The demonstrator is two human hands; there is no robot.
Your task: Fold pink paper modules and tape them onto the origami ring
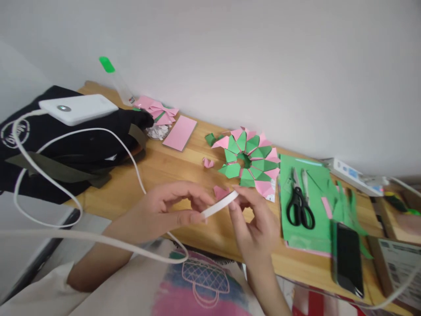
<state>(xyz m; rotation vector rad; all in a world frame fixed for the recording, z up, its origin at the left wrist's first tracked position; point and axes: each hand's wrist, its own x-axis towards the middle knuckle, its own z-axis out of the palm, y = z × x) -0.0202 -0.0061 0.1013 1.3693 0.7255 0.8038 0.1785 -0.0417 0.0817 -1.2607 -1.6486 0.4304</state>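
Between my two hands runs a narrow white strip (pixel 219 205), slightly curved, too plain to tell whether it is paper or tape. My left hand (pixel 174 210) pinches its left end between thumb and fingers. At the other end, the thumb and fingertips of my right hand (pixel 258 221) close on it. Just behind the strip shows a bit of pink paper (pixel 220 192), partly hidden. Beyond my hands lies a ring of folded pink and green paper (pixel 264 165). Small folded pieces, one pink (pixel 208 163) and one green (pixel 210 139), rest left of the ring.
Black-handled scissors (pixel 300 210) and a cutter lie on green paper sheets (pixel 315 175), with a phone (pixel 348 259) nearby. A power strip (pixel 357 177) is at the right. At left, a white power bank (pixel 79 108) sits on a black bag (pixel 85 153); its white cable crosses before me.
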